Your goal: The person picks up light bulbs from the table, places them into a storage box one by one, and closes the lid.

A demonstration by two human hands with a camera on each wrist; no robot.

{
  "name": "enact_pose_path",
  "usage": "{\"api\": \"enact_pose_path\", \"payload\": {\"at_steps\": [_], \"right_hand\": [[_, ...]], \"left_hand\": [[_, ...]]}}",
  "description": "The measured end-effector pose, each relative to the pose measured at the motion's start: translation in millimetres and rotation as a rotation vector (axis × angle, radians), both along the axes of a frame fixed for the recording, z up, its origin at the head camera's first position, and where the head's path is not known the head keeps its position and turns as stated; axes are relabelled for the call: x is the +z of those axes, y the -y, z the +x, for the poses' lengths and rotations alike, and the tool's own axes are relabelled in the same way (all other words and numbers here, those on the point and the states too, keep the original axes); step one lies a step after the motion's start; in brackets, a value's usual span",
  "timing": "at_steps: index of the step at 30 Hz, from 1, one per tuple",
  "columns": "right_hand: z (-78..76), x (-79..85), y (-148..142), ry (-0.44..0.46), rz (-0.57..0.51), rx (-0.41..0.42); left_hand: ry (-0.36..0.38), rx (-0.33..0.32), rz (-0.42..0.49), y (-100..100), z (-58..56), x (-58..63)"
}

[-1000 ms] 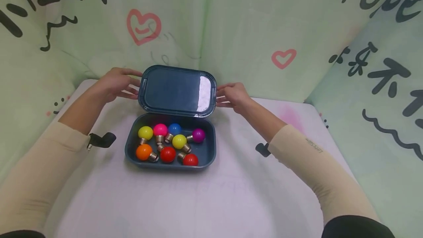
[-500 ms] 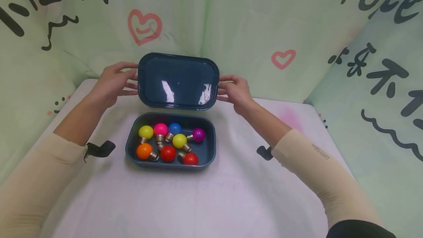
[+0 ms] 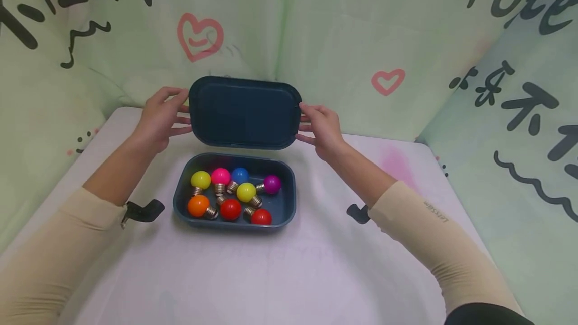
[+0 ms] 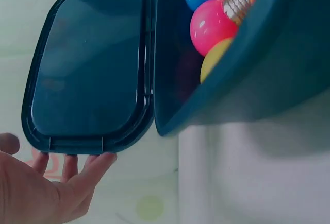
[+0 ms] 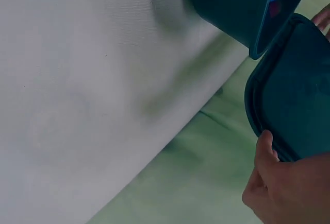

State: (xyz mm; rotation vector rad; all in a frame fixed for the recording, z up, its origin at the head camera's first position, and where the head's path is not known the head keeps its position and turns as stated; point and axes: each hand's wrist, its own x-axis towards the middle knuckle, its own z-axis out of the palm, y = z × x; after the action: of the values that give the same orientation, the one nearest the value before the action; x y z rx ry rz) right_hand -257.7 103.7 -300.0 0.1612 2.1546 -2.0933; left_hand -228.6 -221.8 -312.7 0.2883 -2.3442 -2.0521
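Observation:
Behind an open dark blue box, both hands hold its lid, raised and tilted with its broad face towards the head camera. The left hand grips the lid's left end; in the left wrist view its fingertips touch the rim. At the opposite end, the right hand pinches the edge, its thumb on the rim in the right wrist view. Several coloured light bulbs lie in the box, among them an orange bulb, a purple bulb and a pink bulb.
The box stands on a table with a pale cloth. Light green curtains with red hearts and dark lettering hang behind and at both sides. A black strap end sticks out from the left sleeve.
The lid rises a little off the box's back edge, then tilts so the bright reflections leave its face. Both hands move with it. The box and bulbs stay put.

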Motion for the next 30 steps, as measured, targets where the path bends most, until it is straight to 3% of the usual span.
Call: {"api": "enact_pose_path", "payload": {"at_steps": [12, 23, 30], "right_hand": [[-0.1, -5.4, 7.2, 0.025, -0.059, -0.048], [-0.4, -8.2, 8.7, -0.004, -0.072, -0.062], [5.2, -7.4, 8.4, -0.04, -0.094, -0.04]], "left_hand": [[-0.04, 0.074, 0.064, -9.0, 0.8, -2.5], [-0.061, 0.074, 0.063, -8.4, 3.2, -1.6], [-0.104, 0.088, 0.13, -6.7, 6.0, -0.9]]}}
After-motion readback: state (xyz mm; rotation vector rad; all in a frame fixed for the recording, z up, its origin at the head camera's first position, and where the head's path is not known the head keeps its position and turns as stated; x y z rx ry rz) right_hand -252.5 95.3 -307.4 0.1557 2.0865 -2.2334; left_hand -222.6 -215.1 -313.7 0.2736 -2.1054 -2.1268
